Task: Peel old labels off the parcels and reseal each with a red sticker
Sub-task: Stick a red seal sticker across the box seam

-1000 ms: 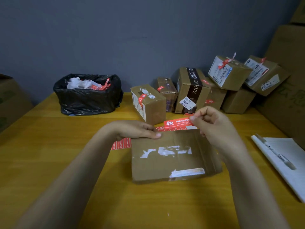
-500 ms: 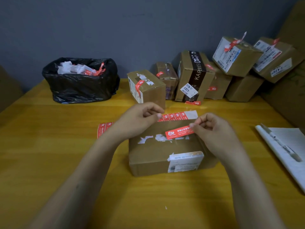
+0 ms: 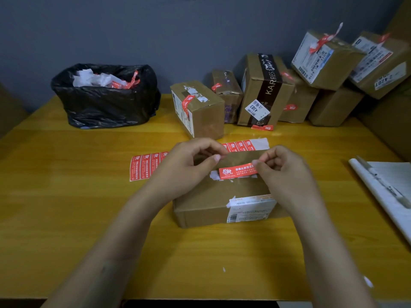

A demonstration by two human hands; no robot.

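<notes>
A flat brown parcel (image 3: 206, 201) lies on the yellow table in front of me, with torn white label scraps on its top and a white label (image 3: 249, 207) over its front edge. My right hand (image 3: 284, 174) pinches the right end of a red sticker (image 3: 235, 171) and holds it across the scraps on the parcel's top. My left hand (image 3: 191, 163) sits at the parcel's far left with fingers curled and its thumb near the sticker's left end, holding nothing that I can see. A sheet of red stickers (image 3: 146, 165) lies behind the parcel, partly hidden by my left hand.
A black bin bag (image 3: 104, 101) with white and red scraps stands at the back left. Several parcels (image 3: 264, 90), some with red stickers, are stacked at the back right. A pen (image 3: 382, 181) lies on white paper (image 3: 398, 196) at the right edge.
My right hand carried the red sticker from behind the parcel down onto its top. My left hand lifted off the parcel's far edge and curled near the sticker's left end.
</notes>
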